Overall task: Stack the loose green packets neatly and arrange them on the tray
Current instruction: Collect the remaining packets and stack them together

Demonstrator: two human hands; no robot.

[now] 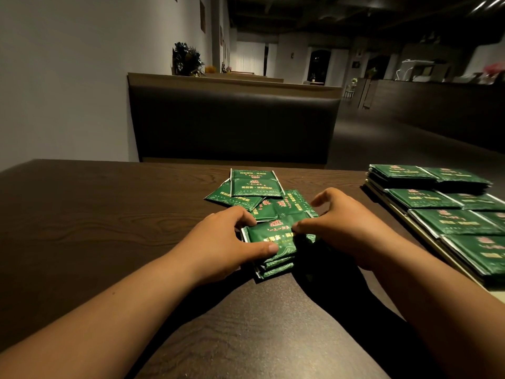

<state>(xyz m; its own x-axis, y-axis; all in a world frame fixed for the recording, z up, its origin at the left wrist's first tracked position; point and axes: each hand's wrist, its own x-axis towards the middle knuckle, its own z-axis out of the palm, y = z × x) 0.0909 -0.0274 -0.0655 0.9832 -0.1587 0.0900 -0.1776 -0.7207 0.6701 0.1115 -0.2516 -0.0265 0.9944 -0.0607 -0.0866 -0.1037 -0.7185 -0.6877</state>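
Head view: left hand [218, 242] and right hand [344, 228] clasp a small stack of green packets [273, 242] on the dark worktop [109, 214]. Loose packets [251, 187] lie beyond; filled tray [426, 236] sits right.

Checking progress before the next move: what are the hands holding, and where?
Both hands grip one small stack of green packets on the table: left hand at its left edge, right hand at its right edge.
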